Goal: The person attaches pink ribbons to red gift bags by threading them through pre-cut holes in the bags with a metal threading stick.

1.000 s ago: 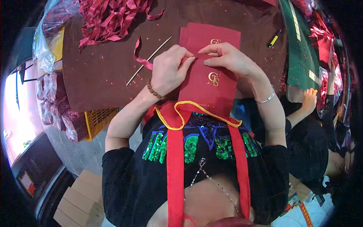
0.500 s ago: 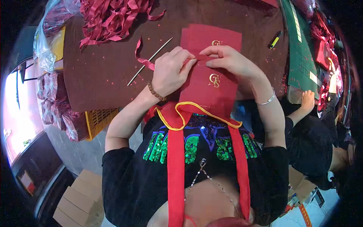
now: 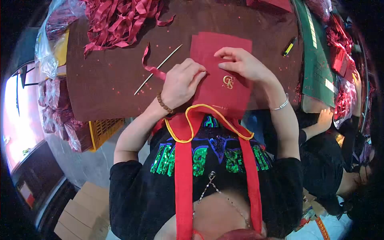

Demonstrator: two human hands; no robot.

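A flat dark-red sleeve or folder (image 3: 220,94) with gold lettering (image 3: 228,82) lies at the table's near edge, against my apron. A second red layer shows along its upper left edge. My left hand (image 3: 182,82) is closed in a pinch at the sleeve's left side. A dark-red ribbon (image 3: 156,72) runs out of that hand to the left, and its tail curls up on the table. My right hand (image 3: 248,66) is over the sleeve's upper right part, thumb and index fingertips apart with nothing between them. Left of my left hand, a thin metal rod (image 3: 158,69) lies slantwise under the ribbon.
A heap of red ribbons (image 3: 116,24) covers the table's far left. A yellow-and-black marker or cutter (image 3: 289,47) lies at the right, before a green mat (image 3: 318,60). Beyond sits another person (image 3: 326,120), one hand at the mat. Bagged red goods (image 3: 60,96) stand left.
My right fingers have parted and let go of the ribbon strip across the sleeve. The sleeve has shifted slightly, and its upper gold lettering no longer shows. My left hand stays pinched.
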